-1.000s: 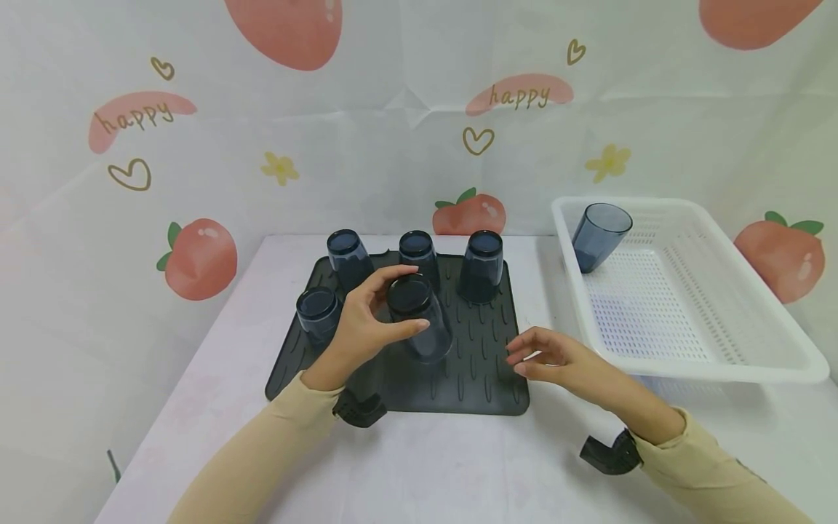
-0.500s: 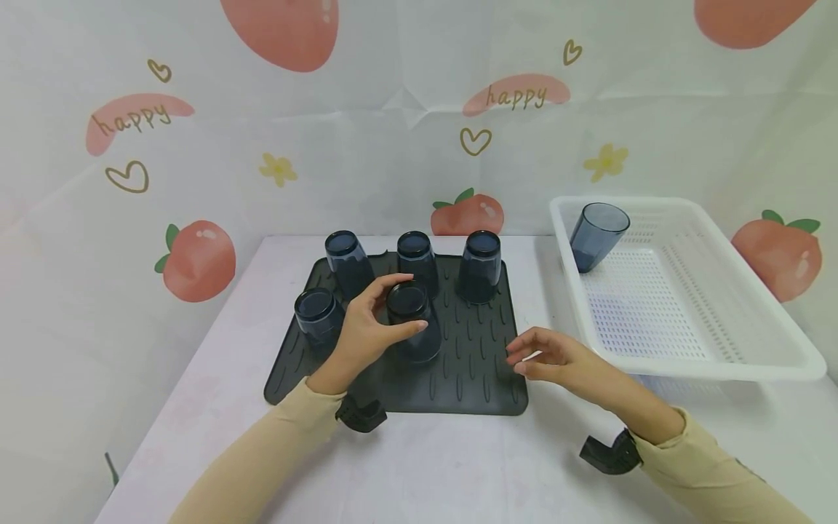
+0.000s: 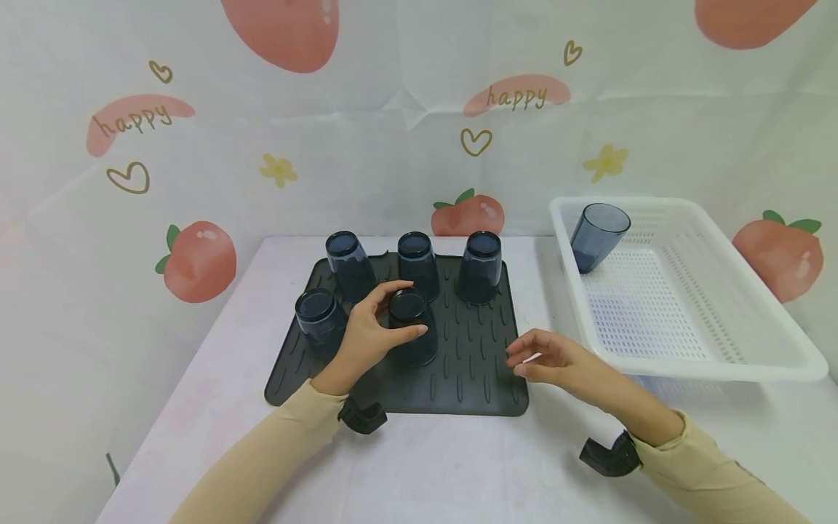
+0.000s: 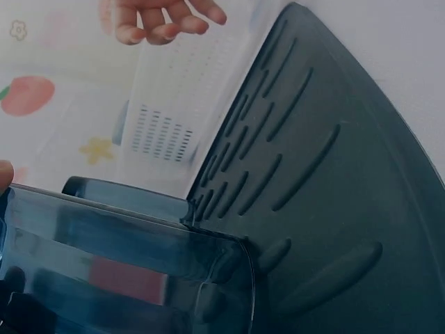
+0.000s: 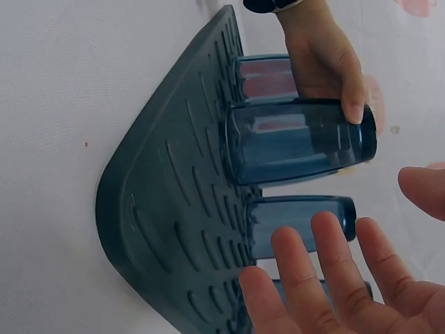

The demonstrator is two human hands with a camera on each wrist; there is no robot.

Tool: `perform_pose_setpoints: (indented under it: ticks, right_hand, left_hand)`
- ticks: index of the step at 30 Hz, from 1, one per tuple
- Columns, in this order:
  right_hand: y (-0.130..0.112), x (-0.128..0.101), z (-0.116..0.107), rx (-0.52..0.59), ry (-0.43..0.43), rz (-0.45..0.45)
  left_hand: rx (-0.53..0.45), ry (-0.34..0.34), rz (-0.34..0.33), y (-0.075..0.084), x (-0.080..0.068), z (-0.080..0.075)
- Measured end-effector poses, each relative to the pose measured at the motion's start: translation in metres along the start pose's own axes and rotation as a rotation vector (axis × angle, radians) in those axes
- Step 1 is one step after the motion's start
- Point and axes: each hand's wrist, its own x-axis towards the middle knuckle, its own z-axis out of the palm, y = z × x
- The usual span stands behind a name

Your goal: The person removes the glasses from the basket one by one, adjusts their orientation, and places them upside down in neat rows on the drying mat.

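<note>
My left hand (image 3: 366, 335) grips an upside-down blue tumbler (image 3: 411, 309) near its base, thumb on one side and fingers on the other. In the right wrist view, the rim of that tumbler (image 5: 299, 142) is right at the ridged black drying mat (image 5: 163, 209). It also fills the lower left of the left wrist view as clear blue glass (image 4: 125, 257). One inverted tumbler (image 3: 317, 316) stands left of my left hand, and three more (image 3: 483, 269) line the back of the mat. My right hand (image 3: 550, 356) hovers by the mat's right edge, fingers relaxed and holding nothing.
A white perforated basket (image 3: 707, 370) stands on the right of the white table (image 3: 458, 466), with another blue tumbler (image 3: 599, 236) leaning in its back left corner. Behind the table hangs a white cloth (image 3: 366, 145) printed with peaches.
My left hand has lowered the tumbler toward the mat, and it has gone from tilted to more upright. The right hand has stayed in place.
</note>
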Motion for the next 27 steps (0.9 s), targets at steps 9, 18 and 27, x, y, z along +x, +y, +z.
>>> perform_pose_setpoints:
  ticks: [9, 18, 27]
  right_hand:
    - [0.004, 0.002, 0.002, 0.012, -0.01, -0.009]
    - [0.008, 0.005, 0.002, 0.018, -0.016, -0.014]
    - [0.011, 0.007, 0.004, 0.036, -0.02, -0.023]
  left_hand:
    - [0.006, -0.002, -0.001, -0.006, 0.0, -0.001]
    - [0.009, -0.006, -0.013, -0.007, -0.001, -0.001]
    - [-0.017, -0.023, 0.004, -0.011, -0.002, -0.002]
